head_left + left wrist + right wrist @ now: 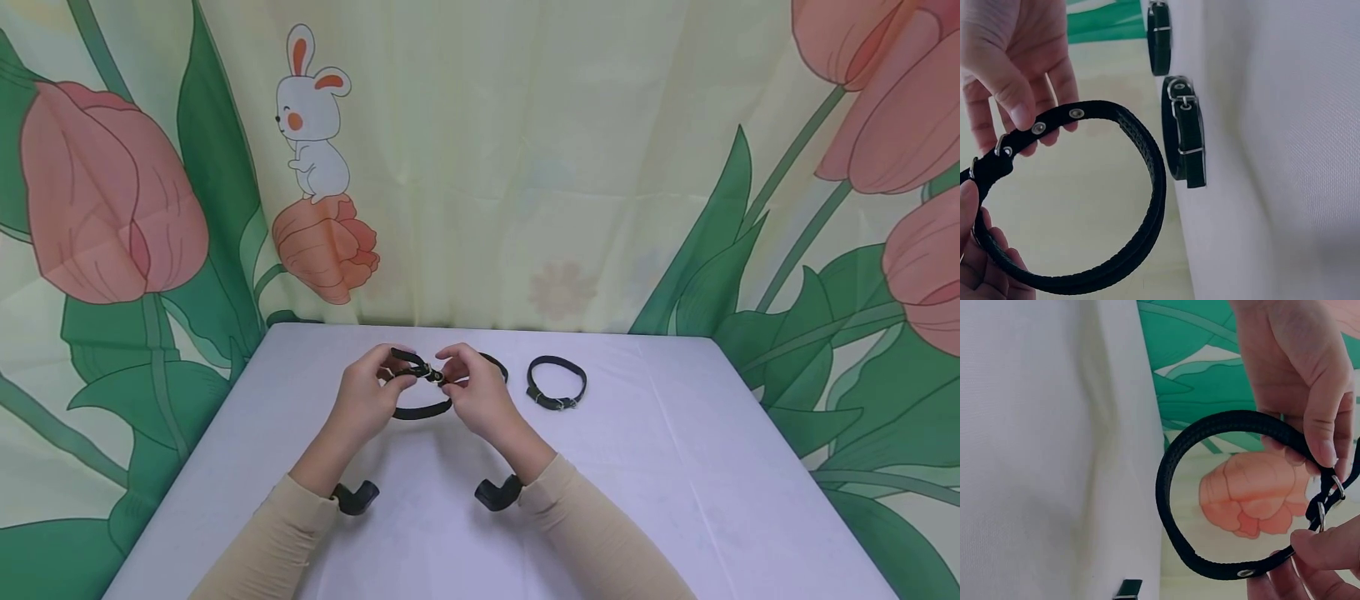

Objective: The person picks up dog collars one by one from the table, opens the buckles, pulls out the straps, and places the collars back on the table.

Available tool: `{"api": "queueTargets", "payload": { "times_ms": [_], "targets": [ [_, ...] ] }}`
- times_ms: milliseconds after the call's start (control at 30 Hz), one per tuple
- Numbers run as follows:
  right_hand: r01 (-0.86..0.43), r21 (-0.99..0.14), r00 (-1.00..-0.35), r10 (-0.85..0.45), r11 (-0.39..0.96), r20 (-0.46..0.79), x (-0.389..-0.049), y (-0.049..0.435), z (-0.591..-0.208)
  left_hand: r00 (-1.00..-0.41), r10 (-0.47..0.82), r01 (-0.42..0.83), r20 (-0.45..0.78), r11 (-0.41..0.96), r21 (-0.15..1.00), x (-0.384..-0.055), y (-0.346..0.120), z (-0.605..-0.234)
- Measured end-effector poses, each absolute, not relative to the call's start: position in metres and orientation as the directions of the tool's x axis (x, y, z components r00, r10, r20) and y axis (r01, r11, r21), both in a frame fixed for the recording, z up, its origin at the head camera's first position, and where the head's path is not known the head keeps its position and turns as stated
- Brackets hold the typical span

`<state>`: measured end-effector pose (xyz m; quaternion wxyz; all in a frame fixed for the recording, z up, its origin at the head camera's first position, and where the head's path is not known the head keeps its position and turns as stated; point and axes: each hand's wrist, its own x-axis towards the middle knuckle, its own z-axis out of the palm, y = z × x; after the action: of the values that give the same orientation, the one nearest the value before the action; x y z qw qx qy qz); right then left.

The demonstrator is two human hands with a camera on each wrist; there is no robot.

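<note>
Both hands hold a black buckled collar (422, 412) raised above the table in a closed loop. My left hand (363, 396) pinches it beside the metal buckle (434, 377), and the strap's loose end rises near those fingers. My right hand (480, 396) grips the strap on the other side. In the left wrist view, the right thumb and fingers pinch the strap by its metal eyelets (1039, 128). A second black collar (495, 360) sits behind the right hand, partly hidden. Farther right lies a third collar (556, 403), buckled into a ring.
A white cloth covers the table (637, 500). Behind it hangs a curtain (480, 167) printed with tulips and a rabbit. Black wrist-worn devices (498, 493) stick out inward from both sleeves.
</note>
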<state>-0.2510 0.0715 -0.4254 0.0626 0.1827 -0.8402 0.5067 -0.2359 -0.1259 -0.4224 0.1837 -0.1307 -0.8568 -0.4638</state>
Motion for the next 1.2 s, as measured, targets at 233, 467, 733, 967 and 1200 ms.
{"api": "queueTargets", "payload": {
  "times_ms": [233, 467, 733, 967, 1200],
  "targets": [
    [-0.367, -0.827, -0.927, -0.241, 0.427, 0.287, -0.2515, 0.0723, -0.4263, -0.905, 0.061, 0.386, 0.422, 0.533, 0.753, -0.2345, -0.1274, -0.4223],
    [-0.357, -0.824, -0.931, -0.233, 0.44, 0.279, -0.2495, 0.0725, -0.4242, -0.913, 0.055, 0.37, 0.405, 0.532, 0.761, -0.2344, -0.1276, -0.4238],
    [-0.341, -0.821, -0.939, -0.218, 0.458, 0.268, -0.2496, 0.0735, -0.4262, -0.932, 0.024, 0.316, 0.362, 0.546, 0.776, -0.2338, -0.129, -0.4236],
    [-0.334, -0.822, -0.941, -0.205, 0.461, 0.268, -0.2516, 0.0768, -0.4299, -0.938, 0.046, 0.312, 0.343, 0.546, 0.778, -0.2338, -0.1304, -0.4215],
    [-0.335, -0.806, -0.942, -0.19, 0.487, 0.277, -0.2543, 0.0808, -0.4328, -0.926, 0.087, 0.351, 0.368, 0.559, 0.751, -0.234, -0.1343, -0.4205]
  ]
}}
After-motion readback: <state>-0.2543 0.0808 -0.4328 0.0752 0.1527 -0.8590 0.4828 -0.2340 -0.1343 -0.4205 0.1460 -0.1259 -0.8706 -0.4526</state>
